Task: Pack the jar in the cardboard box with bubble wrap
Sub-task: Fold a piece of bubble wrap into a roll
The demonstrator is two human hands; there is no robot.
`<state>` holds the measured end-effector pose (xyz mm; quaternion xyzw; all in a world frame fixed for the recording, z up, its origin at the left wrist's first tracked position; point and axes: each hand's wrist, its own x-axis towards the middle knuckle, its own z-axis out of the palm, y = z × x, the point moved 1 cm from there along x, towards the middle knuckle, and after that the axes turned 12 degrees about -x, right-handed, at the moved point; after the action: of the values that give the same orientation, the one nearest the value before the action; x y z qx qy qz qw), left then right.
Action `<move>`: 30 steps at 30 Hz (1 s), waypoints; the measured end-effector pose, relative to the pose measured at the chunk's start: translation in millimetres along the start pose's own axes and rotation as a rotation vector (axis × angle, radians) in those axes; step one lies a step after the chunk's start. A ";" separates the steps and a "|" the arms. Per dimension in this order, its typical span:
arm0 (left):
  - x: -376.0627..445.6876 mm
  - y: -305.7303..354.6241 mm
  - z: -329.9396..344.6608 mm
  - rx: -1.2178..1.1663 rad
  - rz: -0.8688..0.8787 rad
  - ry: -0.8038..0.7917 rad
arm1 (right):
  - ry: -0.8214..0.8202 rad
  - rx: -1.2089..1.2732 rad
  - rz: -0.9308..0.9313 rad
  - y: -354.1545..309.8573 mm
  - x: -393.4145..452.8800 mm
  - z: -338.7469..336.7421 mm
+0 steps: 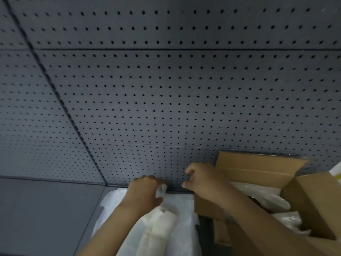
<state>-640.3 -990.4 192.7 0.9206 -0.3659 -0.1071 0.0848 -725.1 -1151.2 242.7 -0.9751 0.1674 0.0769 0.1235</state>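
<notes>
A pale sheet of bubble wrap [162, 230] lies bunched on the dark table at the lower middle. My left hand [145, 193] pinches a clear corner of it near the back of the table. An open cardboard box [262, 170] stands to the right with its flaps up, and more bubble wrap [276, 202] lies inside it. My right hand [201, 180] hovers at the box's left flap with fingers curled and apart, holding nothing that I can see. No jar shows clearly; it may be hidden under the wrap.
A grey pegboard wall [166, 89] fills most of the view right behind the table. The dark table surface [46, 215] stretches to the left of the wrap. A yellow and white object [336, 172] peeks in at the right edge.
</notes>
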 end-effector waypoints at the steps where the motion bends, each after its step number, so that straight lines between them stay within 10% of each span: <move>1: -5.1 -16.2 -0.9 -0.005 0.001 -0.011 | 0.016 -0.025 0.003 -16.2 0.5 6.2; 10: -42.6 -155.1 0.1 -0.066 0.044 -0.116 | -0.271 0.127 0.147 -120.4 19.0 87.1; 25: -65.1 -228.2 22.0 -0.052 -0.102 -0.357 | -0.237 -0.621 0.135 -147.3 111.9 186.6; 30: -72.0 -240.7 16.7 -0.115 -0.139 -0.311 | -0.109 -0.513 0.020 -152.1 113.9 173.1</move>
<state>-537.9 -769.1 129.9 0.9097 -0.3032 -0.2745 0.0720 -585.2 -1001.2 87.8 -0.9672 0.1453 0.1704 -0.1198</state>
